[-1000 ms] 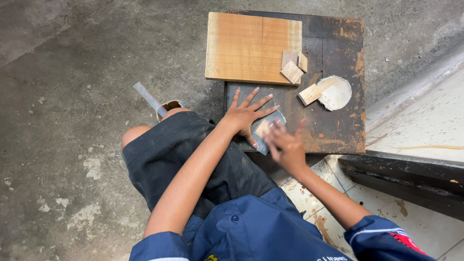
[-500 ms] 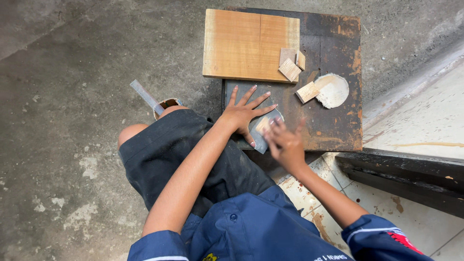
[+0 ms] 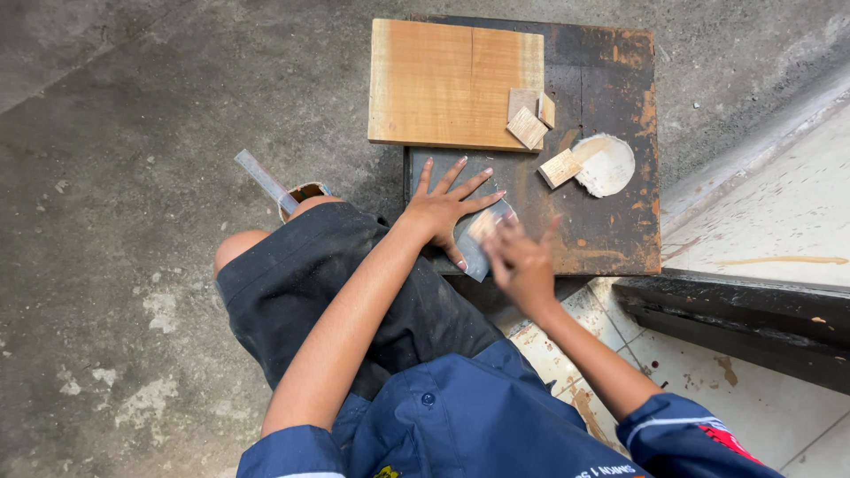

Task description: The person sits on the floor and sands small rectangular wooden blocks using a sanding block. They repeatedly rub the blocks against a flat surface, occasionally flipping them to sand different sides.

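My left hand lies flat with its fingers spread, pressing a grey abrasive sheet onto the near edge of a dark wooden table. My right hand is blurred by motion, just right of the left hand. Its fingers pinch a small pale wooden piece against the sheet. Much of the sheet is hidden under both hands.
A light wooden board covers the table's far left. Small wooden blocks lie at its right edge, and another block rests by a whitish round disc. A cup with a clear strip stands on the concrete floor by my knee. A dark beam lies at the right on tiles.
My right hand has slid a little toward me along the sheet with the wooden piece and is now blurred. My left hand has stayed spread on the sheet.
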